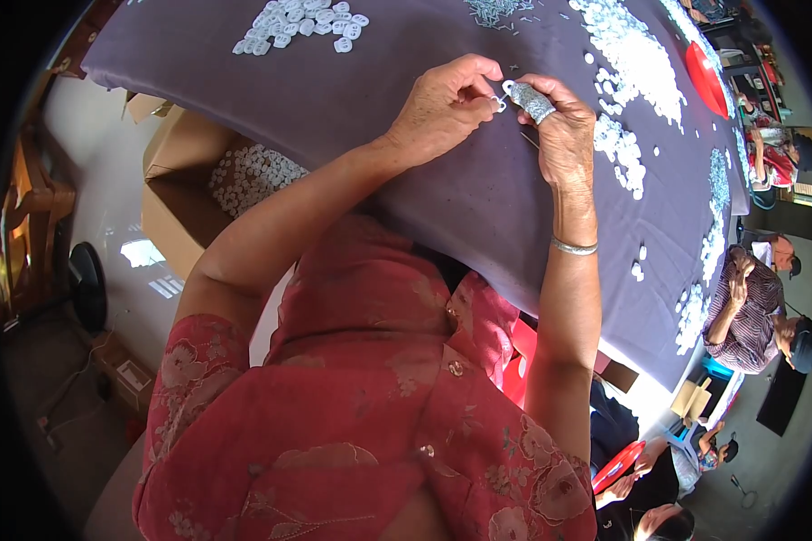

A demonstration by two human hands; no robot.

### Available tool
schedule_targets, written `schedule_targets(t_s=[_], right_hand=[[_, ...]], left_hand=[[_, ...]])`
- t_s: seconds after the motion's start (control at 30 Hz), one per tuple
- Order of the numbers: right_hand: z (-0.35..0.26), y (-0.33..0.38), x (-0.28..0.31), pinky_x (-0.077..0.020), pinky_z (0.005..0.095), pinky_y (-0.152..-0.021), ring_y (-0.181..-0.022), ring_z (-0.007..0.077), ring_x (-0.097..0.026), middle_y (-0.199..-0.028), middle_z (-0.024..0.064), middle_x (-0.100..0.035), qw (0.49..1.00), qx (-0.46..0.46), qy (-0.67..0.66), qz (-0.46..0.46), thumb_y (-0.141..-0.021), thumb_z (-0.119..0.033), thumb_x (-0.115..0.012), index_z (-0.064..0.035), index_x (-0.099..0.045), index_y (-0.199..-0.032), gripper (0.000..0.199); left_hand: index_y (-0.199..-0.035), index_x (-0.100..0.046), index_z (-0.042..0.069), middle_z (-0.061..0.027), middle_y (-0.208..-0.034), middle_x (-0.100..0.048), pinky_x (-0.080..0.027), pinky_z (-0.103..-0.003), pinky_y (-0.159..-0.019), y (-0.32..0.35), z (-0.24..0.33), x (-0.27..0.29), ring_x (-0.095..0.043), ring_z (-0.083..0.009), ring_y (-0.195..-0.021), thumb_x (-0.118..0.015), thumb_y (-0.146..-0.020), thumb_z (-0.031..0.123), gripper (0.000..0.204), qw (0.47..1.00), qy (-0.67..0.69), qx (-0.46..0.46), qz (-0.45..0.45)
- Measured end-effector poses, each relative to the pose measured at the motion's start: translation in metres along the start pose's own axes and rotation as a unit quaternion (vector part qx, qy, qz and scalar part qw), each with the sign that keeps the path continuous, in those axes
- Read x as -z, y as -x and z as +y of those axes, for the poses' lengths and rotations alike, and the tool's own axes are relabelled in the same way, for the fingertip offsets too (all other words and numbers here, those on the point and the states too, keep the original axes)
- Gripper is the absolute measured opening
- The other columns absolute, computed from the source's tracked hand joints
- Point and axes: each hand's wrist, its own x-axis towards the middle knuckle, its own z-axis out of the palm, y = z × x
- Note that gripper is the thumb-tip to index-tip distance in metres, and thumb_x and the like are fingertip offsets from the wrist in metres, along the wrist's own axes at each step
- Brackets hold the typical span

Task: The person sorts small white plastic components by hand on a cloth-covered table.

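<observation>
My left hand (444, 104) pinches a small white plastic piece (499, 105) between thumb and forefinger. Close beside it, my right hand (561, 122) has its fingers closed on another small white piece (508, 87) with a rounded loop end. A silvery, rough-looking wrap (531, 102) seems to cover a digit of the right hand. Both hands are raised above the cloth-covered table, their fingertips almost meeting. A thin dark tip shows below the right fingers; its kind cannot be made out.
White plastic pieces lie heaped on the grey-purple tablecloth (406, 216), in a left pile (302, 20) and a right pile (632, 59). Small metal pins (496, 11) lie between them. A red dish (705, 81) stands far right. A cardboard box (185, 153) below holds more pieces. People sit at right.
</observation>
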Motion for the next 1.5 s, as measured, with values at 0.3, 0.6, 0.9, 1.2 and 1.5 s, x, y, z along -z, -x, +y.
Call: schedule_targets(t_s=[0.3, 0.6, 0.9, 1.2, 1.5], right_hand=[[0.0025, -0.0006, 0.0011, -0.0438, 0.0197, -0.059, -0.066, 0.0072, -0.053, -0.080, 0.0031, -0.063, 1.000, -0.012, -0.016, -0.008, -0.080, 0.001, -0.061, -0.0016, -0.066, -0.092, 0.013], [0.0025, 0.0001, -0.0015, -0.0384, 0.0166, -0.050, -0.058, 0.0037, -0.049, -0.072, -0.0017, -0.059, 0.999, -0.003, -0.033, 0.001, -0.078, -0.001, -0.062, -0.0037, -0.067, -0.090, 0.013], [0.0027, 0.0003, -0.0005, -0.0397, 0.0165, -0.052, -0.059, 0.0039, -0.049, -0.074, -0.0014, -0.060, 0.999, -0.020, -0.045, 0.003, -0.079, 0.001, -0.060, -0.0033, -0.067, -0.091, 0.015], [0.0039, 0.0008, 0.0015, -0.0442, 0.0193, -0.059, -0.065, 0.0076, -0.053, -0.080, 0.0040, -0.063, 0.999, -0.022, -0.036, -0.005, -0.081, 0.001, -0.060, -0.0008, -0.065, -0.095, 0.015], [0.0017, 0.0011, 0.0011, -0.0443, 0.0202, -0.060, -0.069, 0.0083, -0.054, -0.082, 0.0041, -0.063, 1.000, -0.007, -0.027, -0.007, -0.081, 0.001, -0.060, -0.0004, -0.066, -0.094, 0.014]], left_hand=[[-0.101, -0.055, 0.002, 0.0004, -0.071, -0.057, -0.043, -0.021, -0.057, 0.0001, -0.0003, -0.0004, -0.051, -0.0051, -0.063, -0.060, -0.078, 0.000, 0.024, 1.000, -0.006, -0.005, 0.000], [-0.101, -0.055, 0.003, 0.0004, -0.072, -0.057, -0.043, -0.021, -0.056, 0.0005, 0.0007, -0.0004, -0.051, -0.0052, -0.062, -0.059, -0.077, -0.001, 0.025, 1.000, 0.002, -0.004, -0.002], [-0.102, -0.055, 0.003, 0.0001, -0.072, -0.057, -0.043, -0.021, -0.056, 0.0008, 0.0018, -0.0007, -0.050, -0.0050, -0.062, -0.058, -0.077, -0.002, 0.026, 1.000, 0.004, -0.003, 0.000], [-0.102, -0.055, 0.003, 0.0002, -0.072, -0.057, -0.043, -0.021, -0.056, 0.0010, 0.0032, -0.0005, -0.051, -0.0051, -0.062, -0.059, -0.077, -0.002, 0.026, 1.000, -0.001, -0.002, -0.001], [-0.102, -0.055, 0.003, 0.0005, -0.071, -0.057, -0.044, -0.021, -0.056, 0.0008, 0.0023, -0.0003, -0.051, -0.0050, -0.062, -0.060, -0.077, -0.001, 0.026, 1.000, -0.004, -0.004, -0.003]])
